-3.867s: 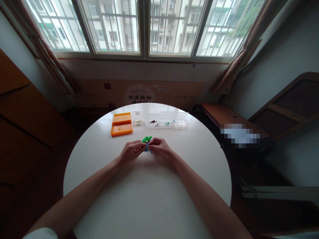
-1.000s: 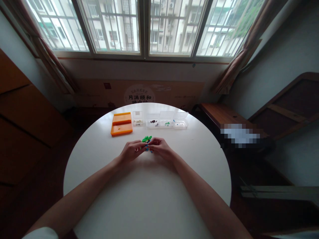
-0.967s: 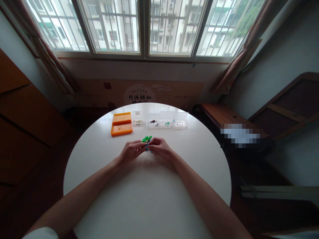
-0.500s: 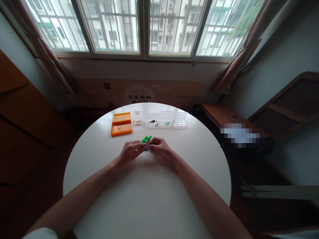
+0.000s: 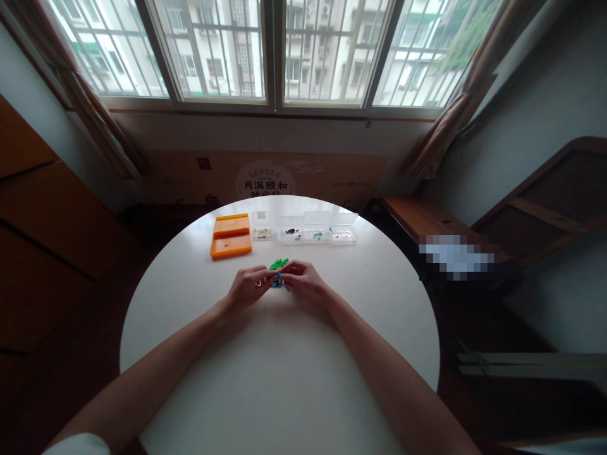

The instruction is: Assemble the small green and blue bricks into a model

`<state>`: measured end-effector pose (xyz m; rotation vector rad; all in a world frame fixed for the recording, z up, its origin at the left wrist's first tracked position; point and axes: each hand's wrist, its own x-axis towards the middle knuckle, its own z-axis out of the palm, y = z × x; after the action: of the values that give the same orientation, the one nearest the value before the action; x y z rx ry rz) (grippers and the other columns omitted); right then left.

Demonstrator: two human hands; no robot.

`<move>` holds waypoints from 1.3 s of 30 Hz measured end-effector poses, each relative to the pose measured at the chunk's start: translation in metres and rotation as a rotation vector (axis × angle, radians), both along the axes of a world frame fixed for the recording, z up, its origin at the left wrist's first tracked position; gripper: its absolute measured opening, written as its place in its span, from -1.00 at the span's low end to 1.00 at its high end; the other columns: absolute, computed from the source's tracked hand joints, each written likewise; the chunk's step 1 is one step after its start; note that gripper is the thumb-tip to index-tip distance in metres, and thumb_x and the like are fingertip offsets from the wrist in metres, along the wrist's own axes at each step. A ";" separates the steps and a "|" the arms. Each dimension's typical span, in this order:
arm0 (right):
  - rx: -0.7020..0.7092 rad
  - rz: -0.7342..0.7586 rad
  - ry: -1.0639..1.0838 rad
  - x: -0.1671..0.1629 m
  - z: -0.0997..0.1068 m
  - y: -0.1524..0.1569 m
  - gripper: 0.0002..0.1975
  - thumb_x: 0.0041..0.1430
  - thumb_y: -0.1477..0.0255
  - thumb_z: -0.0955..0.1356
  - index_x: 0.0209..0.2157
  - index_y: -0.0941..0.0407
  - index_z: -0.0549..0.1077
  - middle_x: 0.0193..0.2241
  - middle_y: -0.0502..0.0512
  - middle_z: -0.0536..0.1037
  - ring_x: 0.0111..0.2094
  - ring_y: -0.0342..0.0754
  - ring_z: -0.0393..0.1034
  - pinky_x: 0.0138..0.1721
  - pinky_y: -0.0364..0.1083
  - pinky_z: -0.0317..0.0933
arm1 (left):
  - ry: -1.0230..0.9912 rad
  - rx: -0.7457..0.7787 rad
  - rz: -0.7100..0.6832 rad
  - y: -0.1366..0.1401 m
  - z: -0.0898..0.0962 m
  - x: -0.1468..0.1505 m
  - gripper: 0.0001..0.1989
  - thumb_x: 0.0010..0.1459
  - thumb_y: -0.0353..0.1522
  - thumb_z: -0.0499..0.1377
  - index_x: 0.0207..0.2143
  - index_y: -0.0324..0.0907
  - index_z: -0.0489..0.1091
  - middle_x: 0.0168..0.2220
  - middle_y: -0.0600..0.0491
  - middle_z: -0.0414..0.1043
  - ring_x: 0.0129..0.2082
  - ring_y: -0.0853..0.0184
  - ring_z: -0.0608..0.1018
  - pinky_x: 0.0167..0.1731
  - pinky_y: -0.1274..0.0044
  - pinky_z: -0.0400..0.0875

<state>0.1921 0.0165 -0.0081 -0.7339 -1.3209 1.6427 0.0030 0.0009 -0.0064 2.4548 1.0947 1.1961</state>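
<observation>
Both hands meet over the middle of the round white table, fingertips pinched close together. My left hand (image 5: 247, 287) is closed on a small blue building-block piece (image 5: 279, 274). From the other side my right hand (image 5: 306, 278) pinches at the same blue piece, its fingers partly covering it. Just below lie more small blue pieces (image 5: 277, 284), partly hidden by the fingers. Behind the fingertips rests a cluster of bright green pieces (image 5: 279, 263). The pieces are too small to make out their exact shape.
An orange two-part tray (image 5: 231, 247) with a small orange piece in it stands at the back left. Beside it are several clear plastic boxes (image 5: 342, 236) with raised lids, holding small beige, dark brown and green pieces. The table (image 5: 284, 379) has a curved edge all round.
The fingertips have shifted very slightly around the blue piece, and a little more of the blue pieces below shows. Everything else stays put.
</observation>
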 end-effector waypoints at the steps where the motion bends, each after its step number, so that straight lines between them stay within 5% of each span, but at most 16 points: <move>1: -0.003 -0.004 -0.001 0.000 0.000 0.000 -0.70 -0.19 0.31 0.50 -0.41 0.19 0.48 -0.52 0.03 0.51 -0.54 -0.20 0.31 -0.49 -0.18 0.15 | -0.002 -0.003 0.005 0.000 0.000 0.000 -0.79 0.18 -0.30 0.11 -0.26 -0.20 0.51 -0.52 0.06 0.41 -0.58 0.49 0.40 -0.55 0.67 0.30; 17: -0.014 -0.020 0.011 -0.001 -0.004 0.002 -0.74 -0.24 0.36 0.52 -0.48 0.20 0.49 -0.57 0.01 0.49 -0.59 -0.21 0.30 -0.55 -0.19 0.15 | 0.032 0.005 0.034 0.001 -0.001 -0.001 -0.81 0.16 -0.31 0.12 -0.35 -0.20 0.50 -0.52 0.07 0.39 -0.58 0.49 0.38 -0.53 0.67 0.26; 39: -0.029 -0.021 0.000 -0.001 0.001 0.000 -0.70 -0.33 0.33 0.54 -0.53 0.22 0.52 -0.64 0.01 0.46 -0.62 -0.21 0.28 -0.56 -0.18 0.12 | -0.075 -0.079 -0.113 0.003 -0.003 -0.001 -0.85 0.13 -0.36 0.16 -0.31 -0.25 0.49 -0.56 0.08 0.33 -0.60 0.51 0.34 -0.56 0.67 0.24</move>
<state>0.1909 0.0161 -0.0074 -0.7628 -1.2880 1.6479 0.0022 0.0044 -0.0089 2.3587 0.9505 1.1778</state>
